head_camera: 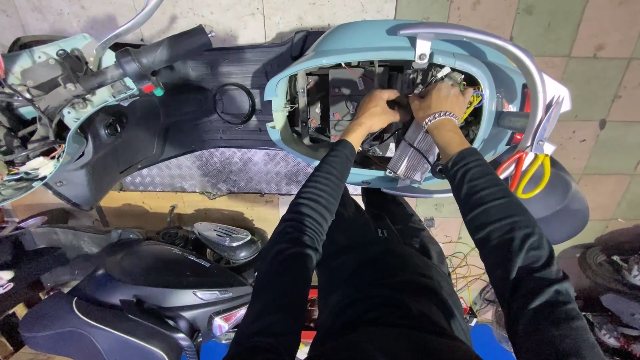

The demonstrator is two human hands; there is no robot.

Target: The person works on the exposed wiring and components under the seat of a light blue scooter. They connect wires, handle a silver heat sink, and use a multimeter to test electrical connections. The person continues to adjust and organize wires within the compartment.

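Inside scooter bay (303, 100) (cramped), left hand (377, 110), right hand (437, 100)

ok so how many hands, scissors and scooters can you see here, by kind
hands: 2, left hand and right hand, both inside the light blue scooter
scissors: 1 pair, red and yellow handles
scooters: 2, light blue one and dark scooter
total: 5

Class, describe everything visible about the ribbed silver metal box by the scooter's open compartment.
The ribbed silver metal box is rectangular with parallel fins and looks like aluminium. It sits tilted on the lower rim of the pale blue scooter body, below the right hand, partly under that wrist. A dark cable crosses it.
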